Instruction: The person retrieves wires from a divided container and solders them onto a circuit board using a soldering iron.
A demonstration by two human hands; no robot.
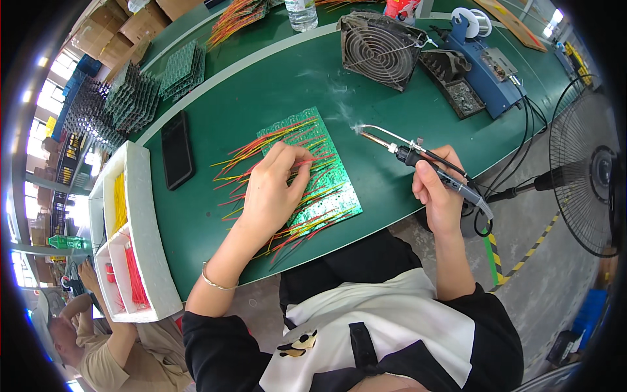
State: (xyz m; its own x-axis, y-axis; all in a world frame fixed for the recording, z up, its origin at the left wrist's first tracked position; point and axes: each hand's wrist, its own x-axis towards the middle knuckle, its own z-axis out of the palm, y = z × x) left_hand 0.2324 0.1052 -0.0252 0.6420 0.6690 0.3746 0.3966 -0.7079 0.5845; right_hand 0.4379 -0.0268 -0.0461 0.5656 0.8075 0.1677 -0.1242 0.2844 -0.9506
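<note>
A green circuit board panel [339,189] lies on the table before me. Rows of red and yellow wires [238,171] stick out from it, mostly toward the left. Over the panel, my left hand [274,186] pinches a red wire [316,159] between thumb and fingers; the exact grip is partly hidden. My right hand [441,196] is closed around a soldering iron [408,155] with a solder feed tube along its top. The iron's tip points left, just right of the panel and apart from it. Smoke drifts up near the tip.
Left: a black phone [178,150] and a white foam box [157,255] of red and yellow wires. Back: a square fan [380,51], a blue soldering station [493,72], a solder spool [471,23], a bottle [301,14], stacked boards [183,68]. Right: a standing fan [588,170]. Lower left: another person [111,353].
</note>
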